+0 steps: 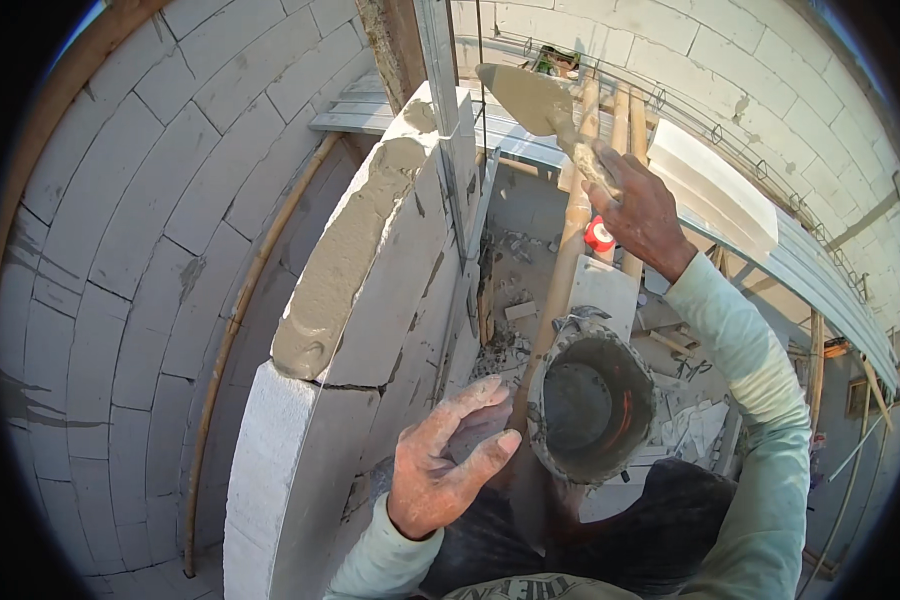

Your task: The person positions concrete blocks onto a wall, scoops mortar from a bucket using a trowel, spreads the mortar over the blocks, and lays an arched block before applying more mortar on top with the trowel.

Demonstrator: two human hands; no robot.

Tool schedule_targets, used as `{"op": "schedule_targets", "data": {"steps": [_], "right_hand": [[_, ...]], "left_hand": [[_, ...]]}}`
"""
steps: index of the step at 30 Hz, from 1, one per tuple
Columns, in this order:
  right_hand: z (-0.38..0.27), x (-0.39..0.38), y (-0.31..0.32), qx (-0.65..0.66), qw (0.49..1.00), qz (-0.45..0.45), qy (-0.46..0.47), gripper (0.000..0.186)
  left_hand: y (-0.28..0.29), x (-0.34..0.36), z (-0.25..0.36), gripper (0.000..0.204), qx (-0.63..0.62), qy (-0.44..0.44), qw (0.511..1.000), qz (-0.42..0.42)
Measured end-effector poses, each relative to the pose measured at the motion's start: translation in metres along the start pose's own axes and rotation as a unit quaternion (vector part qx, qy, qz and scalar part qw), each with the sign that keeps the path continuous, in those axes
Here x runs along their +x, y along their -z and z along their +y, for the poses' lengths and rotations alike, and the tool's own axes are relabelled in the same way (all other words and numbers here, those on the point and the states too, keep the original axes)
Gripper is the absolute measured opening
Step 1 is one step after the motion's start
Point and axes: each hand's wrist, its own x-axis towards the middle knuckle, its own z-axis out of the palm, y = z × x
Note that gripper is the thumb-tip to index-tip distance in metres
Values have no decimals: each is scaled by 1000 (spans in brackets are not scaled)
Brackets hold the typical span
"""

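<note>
My right hand [647, 207] is closed round the handle of a trowel [530, 98], its mortar-smeared blade pointing up and left beyond the wall top. My left hand [448, 458] is empty, thumb and fingers apart, held between the wall and a bucket. Grey wet mortar [342, 250] lies spread along the top of the white block wall [395, 290] on my left. The nearest block [267, 430] has a bare white top. Below my right forearm stands a dark, mortar-crusted bucket [542, 425] with some grey mortar inside.
Long poles [567, 250] run away from me beside the bucket. A red and white round object [599, 236] sits among them. White blocks [715, 190] rest on metal decking [820, 275] at right. A vertical metal profile [440, 110] stands against the wall. Rubble [695, 430] covers the floor below.
</note>
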Motion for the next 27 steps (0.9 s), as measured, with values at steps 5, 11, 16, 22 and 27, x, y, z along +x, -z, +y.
{"op": "schedule_targets", "data": {"steps": [5,11,16,22,27], "right_hand": [[-4,22,-40,-128,992,-5,13,59],[40,-32,-45,-246,963,38,99,68],[68,-126,12,-193,974,-119,-10,73],[57,-244,36,21,985,-21,-169,66],[26,-284,43,169,917,-29,-361,59]], "left_hand": [[0,6,-2,50,5,-17,999,32],[1,13,1,53,18,-3,996,85],[9,12,-3,54,110,-5,986,127],[7,26,-8,57,157,75,980,97],[5,51,-21,59,168,166,971,30]]}}
